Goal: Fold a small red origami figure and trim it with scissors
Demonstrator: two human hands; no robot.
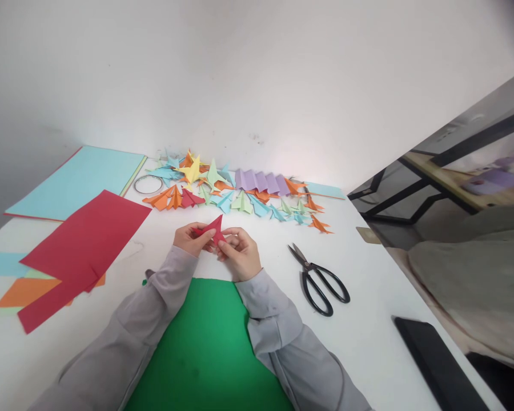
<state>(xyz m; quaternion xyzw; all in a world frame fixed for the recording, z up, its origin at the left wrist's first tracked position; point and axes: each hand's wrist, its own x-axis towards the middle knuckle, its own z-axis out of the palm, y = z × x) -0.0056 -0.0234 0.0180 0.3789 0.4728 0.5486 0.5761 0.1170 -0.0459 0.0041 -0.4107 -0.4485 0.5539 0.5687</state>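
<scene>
A small folded piece of red paper (pixel 215 226) with a pointed tip is held between both my hands just above the white table (pixel 377 285). My left hand (pixel 191 238) pinches its left side with closed fingers. My right hand (pixel 242 253) grips its lower right part, fingers curled round it. Both grey sleeves rest over a green sheet (pixel 205 348) lying in front of me.
Black scissors (pixel 319 279) lie to the right of my hands. Red sheets (pixel 79 251) lie at the left over orange and light blue ones, with a light blue stack (pixel 75 181) behind. Several folded paper figures (pixel 240 194) and a tape ring (pixel 148 184) line the wall. A black flat object (pixel 437 359) sits at the right edge.
</scene>
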